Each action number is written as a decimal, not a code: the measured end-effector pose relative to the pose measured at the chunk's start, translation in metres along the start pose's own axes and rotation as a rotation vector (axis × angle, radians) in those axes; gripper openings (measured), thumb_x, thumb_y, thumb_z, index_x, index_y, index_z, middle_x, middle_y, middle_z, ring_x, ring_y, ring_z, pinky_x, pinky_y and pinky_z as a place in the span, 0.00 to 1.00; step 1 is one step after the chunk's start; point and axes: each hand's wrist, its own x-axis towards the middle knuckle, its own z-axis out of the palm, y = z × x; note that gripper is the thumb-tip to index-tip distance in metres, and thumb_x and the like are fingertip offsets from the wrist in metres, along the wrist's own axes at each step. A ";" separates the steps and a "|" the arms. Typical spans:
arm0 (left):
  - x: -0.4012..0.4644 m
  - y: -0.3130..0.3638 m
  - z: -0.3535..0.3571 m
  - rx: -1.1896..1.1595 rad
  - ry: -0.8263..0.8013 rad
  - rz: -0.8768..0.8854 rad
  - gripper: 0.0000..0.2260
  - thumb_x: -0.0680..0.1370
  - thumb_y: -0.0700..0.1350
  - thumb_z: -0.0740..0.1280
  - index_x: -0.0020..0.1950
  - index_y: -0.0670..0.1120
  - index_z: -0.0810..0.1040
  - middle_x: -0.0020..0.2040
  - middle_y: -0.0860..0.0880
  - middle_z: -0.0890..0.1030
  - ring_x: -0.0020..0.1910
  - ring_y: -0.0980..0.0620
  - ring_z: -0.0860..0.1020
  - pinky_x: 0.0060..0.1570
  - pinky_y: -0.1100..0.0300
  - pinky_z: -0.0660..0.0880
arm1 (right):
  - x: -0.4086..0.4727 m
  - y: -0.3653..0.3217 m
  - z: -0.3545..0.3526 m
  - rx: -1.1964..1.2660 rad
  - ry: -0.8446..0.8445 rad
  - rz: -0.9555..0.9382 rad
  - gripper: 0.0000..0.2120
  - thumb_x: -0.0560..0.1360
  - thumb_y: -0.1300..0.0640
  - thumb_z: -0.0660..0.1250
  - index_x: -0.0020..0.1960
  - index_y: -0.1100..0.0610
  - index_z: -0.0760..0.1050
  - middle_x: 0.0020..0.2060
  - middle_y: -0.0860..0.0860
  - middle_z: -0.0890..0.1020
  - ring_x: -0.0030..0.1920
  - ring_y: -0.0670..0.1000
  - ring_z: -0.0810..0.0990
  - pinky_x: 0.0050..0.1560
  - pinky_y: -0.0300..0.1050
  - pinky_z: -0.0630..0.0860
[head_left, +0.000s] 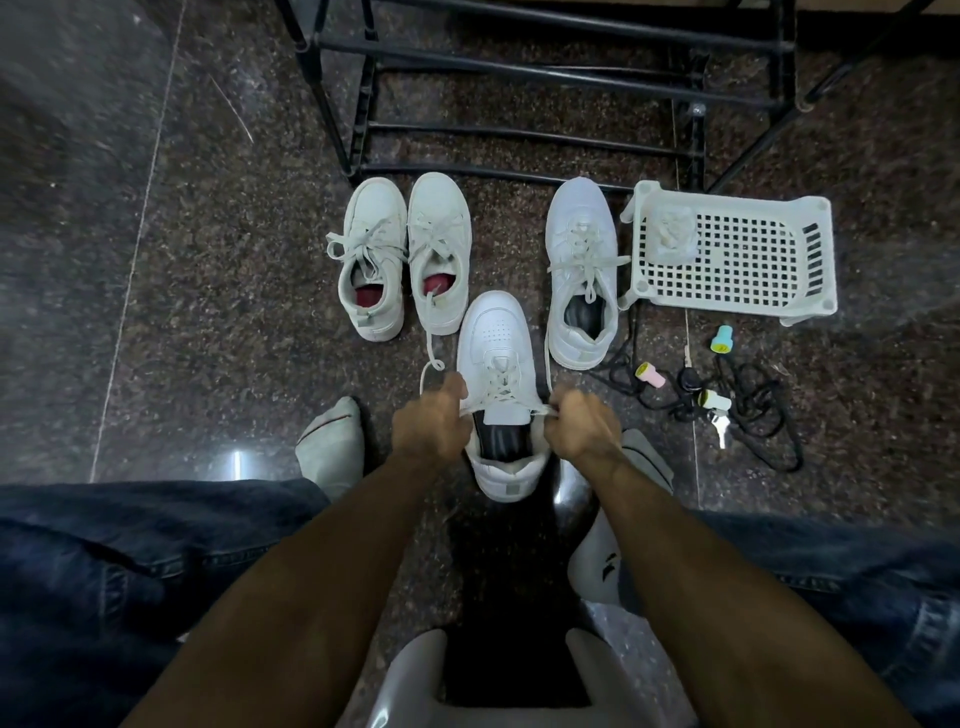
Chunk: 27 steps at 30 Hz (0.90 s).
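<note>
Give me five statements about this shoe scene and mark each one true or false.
1. The left hand and the right hand both grip the laces of the white shoe. True.
2. The pair of shoes on the left has black insoles. False: the insoles are red.
3. The white basket lies to the right of the single laced shoe. True.
4. A foot is inside the white shoe. False: its opening shows only a dark insole.
5. The black rack holds two shoes. False: all four shoes are on the floor.
</note>
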 end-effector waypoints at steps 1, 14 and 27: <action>0.002 -0.003 0.000 0.003 0.003 -0.005 0.11 0.75 0.47 0.64 0.55 0.50 0.65 0.50 0.45 0.80 0.46 0.39 0.79 0.45 0.49 0.75 | 0.001 0.000 -0.001 0.005 0.001 0.007 0.12 0.74 0.57 0.63 0.57 0.55 0.74 0.55 0.57 0.80 0.55 0.60 0.78 0.53 0.50 0.73; -0.007 0.003 0.031 0.479 0.127 0.446 0.17 0.73 0.45 0.69 0.62 0.48 0.77 0.77 0.45 0.63 0.74 0.42 0.62 0.68 0.39 0.62 | -0.003 -0.018 0.012 0.294 -0.053 0.094 0.16 0.69 0.62 0.66 0.55 0.51 0.78 0.49 0.54 0.83 0.51 0.59 0.80 0.50 0.48 0.77; 0.025 -0.001 0.034 0.384 0.285 0.553 0.06 0.71 0.46 0.69 0.37 0.46 0.83 0.65 0.45 0.76 0.64 0.43 0.73 0.67 0.34 0.62 | -0.004 -0.022 0.020 0.227 -0.107 0.000 0.12 0.69 0.64 0.65 0.49 0.54 0.79 0.43 0.55 0.81 0.47 0.59 0.80 0.41 0.41 0.67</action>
